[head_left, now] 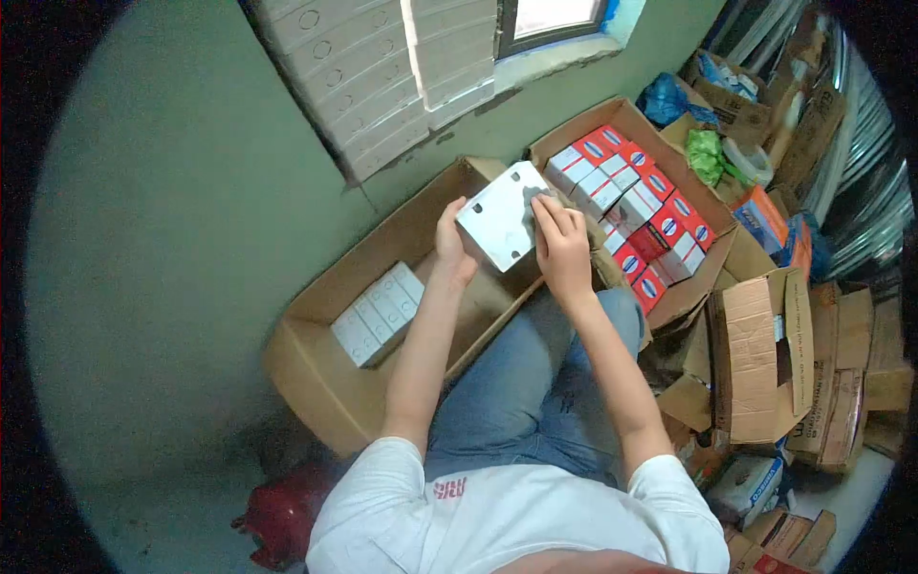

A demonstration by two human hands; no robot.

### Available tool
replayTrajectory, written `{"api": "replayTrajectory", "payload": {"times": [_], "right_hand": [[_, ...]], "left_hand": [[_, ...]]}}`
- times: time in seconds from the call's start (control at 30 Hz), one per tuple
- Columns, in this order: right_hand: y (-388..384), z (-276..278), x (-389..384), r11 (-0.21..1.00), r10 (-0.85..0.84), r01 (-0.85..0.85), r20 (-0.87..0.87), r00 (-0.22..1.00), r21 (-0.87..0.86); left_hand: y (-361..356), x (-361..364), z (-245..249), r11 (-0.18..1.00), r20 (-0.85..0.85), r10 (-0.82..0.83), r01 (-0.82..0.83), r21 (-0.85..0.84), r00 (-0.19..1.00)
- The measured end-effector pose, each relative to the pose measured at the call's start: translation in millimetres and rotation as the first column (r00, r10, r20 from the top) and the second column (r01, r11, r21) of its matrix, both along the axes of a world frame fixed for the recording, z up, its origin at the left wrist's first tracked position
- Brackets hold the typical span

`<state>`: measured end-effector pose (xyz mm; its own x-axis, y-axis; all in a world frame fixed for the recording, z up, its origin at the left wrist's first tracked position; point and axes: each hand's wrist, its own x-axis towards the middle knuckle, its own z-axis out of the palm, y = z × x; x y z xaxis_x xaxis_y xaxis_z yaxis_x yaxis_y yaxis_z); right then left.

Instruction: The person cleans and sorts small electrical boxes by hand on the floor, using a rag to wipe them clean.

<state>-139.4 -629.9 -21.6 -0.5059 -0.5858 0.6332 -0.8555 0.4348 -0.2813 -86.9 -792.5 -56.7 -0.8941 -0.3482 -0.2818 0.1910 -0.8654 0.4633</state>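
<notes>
My left hand (453,234) grips the left edge of a white square electrical box (494,225), thumb and fingers around its side. The box is tilted, with dark slots near its corners. My right hand (562,239) has its fingers pressed together on the box's right side, over a small dark grey piece (533,194) that looks like a rag. Both hands are above a long open cardboard carton (330,304). Several small white boxes (378,314) stand in a row inside that carton, left of my left forearm.
A second open carton (579,134) holds several red-and-white boxes (660,220) on the right. Flattened cardboard (751,359) and plastic bags (706,153) pile up further right. A green wall (172,220) with stacked white boxes (359,81) and a window rises ahead. A red object (282,517) is at lower left.
</notes>
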Motion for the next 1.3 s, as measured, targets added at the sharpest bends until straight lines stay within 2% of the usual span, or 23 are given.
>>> {"api": "replayTrajectory", "payload": {"times": [0.03,0.07,0.17,0.23,0.3,0.37,0.43,0.53,0.63,0.67,0.77,0.8,0.93,1.0,1.1,1.2,1.3], "right_hand": [[-2,4,0,0.998,-0.047,0.048,0.016,0.999,-0.030],[-4,-2,0,0.999,0.034,-0.034,-0.022,0.999,0.006],[-2,-13,10,0.950,0.276,-0.262,-0.068,0.959,0.171],[8,-14,0,0.957,0.231,-0.200,-0.132,0.964,0.212],[16,-9,-20,0.995,0.084,-0.081,-0.057,0.995,0.063],[23,7,-29,0.994,-0.102,0.103,0.026,0.994,-0.043],[22,10,-30,0.981,-0.082,0.108,0.164,0.983,-0.159],[10,-4,-14,0.938,-0.082,0.144,0.201,0.976,-0.315],[-2,-15,8,0.905,-0.030,0.163,0.323,0.946,-0.393],[-6,-15,6,0.905,-0.017,0.152,0.323,0.946,-0.397],[-9,-5,-16,0.867,-0.124,0.245,0.290,0.949,-0.433],[-12,-1,-27,0.819,-0.061,0.235,0.327,0.943,-0.524],[-9,17,-32,0.859,-0.010,0.177,0.331,0.944,-0.480],[-2,27,-27,0.900,-0.039,0.191,0.364,0.931,-0.391],[3,44,-22,0.948,-0.053,0.160,0.358,0.932,-0.275],[3,57,-26,0.987,-0.054,0.088,0.229,0.972,-0.137],[0,62,-22,0.995,-0.096,0.103,0.252,0.963,-0.013]], "left_hand": [[6,-7,2,0.999,0.003,-0.031,0.031,0.021,1.000],[10,-17,-3,0.997,-0.076,-0.053,0.058,0.057,0.996],[13,-37,-9,0.991,-0.092,-0.090,0.099,0.095,0.992],[17,-51,-7,0.989,-0.134,-0.034,0.053,0.136,0.990],[19,-62,-15,0.984,-0.182,0.032,0.001,0.176,0.983],[21,-65,-19,0.970,-0.229,0.042,0.016,0.244,0.972],[30,-60,-9,0.964,-0.230,0.058,0.005,0.266,0.971],[34,-51,-18,0.955,-0.281,0.061,0.026,0.296,0.958],[34,-47,-24,0.964,-0.277,0.087,-0.011,0.265,0.957],[32,-43,-27,0.961,-0.292,0.085,-0.002,0.276,0.953],[33,-41,-35,0.966,-0.279,0.064,0.010,0.257,0.958],[33,-39,-38,0.973,-0.250,0.060,0.000,0.233,0.966],[29,-35,-29,0.975,-0.164,0.111,-0.076,0.209,0.980],[22,-35,-22,0.969,-0.098,0.132,-0.107,0.223,0.986],[11,-32,-24,0.973,-0.050,0.220,-0.216,0.081,0.974],[2,-24,-24,0.977,-0.063,0.213,-0.214,-0.018,0.975],[0,-22,-24,0.955,-0.127,0.214,-0.235,-0.183,0.969]]}}
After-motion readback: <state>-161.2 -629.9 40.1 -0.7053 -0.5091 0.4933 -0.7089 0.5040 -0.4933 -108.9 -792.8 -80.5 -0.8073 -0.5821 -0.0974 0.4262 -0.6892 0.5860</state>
